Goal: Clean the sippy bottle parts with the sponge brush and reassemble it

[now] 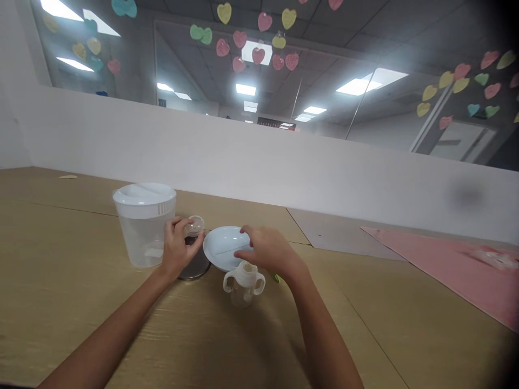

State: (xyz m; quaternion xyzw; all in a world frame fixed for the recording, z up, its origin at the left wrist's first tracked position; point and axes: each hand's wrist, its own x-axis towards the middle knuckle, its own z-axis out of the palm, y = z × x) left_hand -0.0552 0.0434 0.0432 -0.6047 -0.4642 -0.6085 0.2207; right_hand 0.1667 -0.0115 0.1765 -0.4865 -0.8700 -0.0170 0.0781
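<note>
My left hand (pixel 180 246) pinches a small clear domed bottle cap (pixel 196 226) between thumb and fingers, above a dark round metal-rimmed disc (pixel 197 266). To the right of that lies a shallow pale-blue dish (pixel 222 249). Over its right side, my right hand (pixel 267 247) is open, thumb and index finger apart with no object visible between them. Just below this hand stands a baby bottle (pixel 243 289) with two white handles, a white collar and a see-through body. Its top shows no cap. A bit of something green (pixel 277 277) peeks out under my right wrist.
A tall translucent bucket with a white lid (pixel 145 195) stands left of my left hand. Farther right, a pink sheet (pixel 441 265) lies on the wood-toned table (pixel 81 302). A white wall (pixel 243 156) with windows above runs behind the table.
</note>
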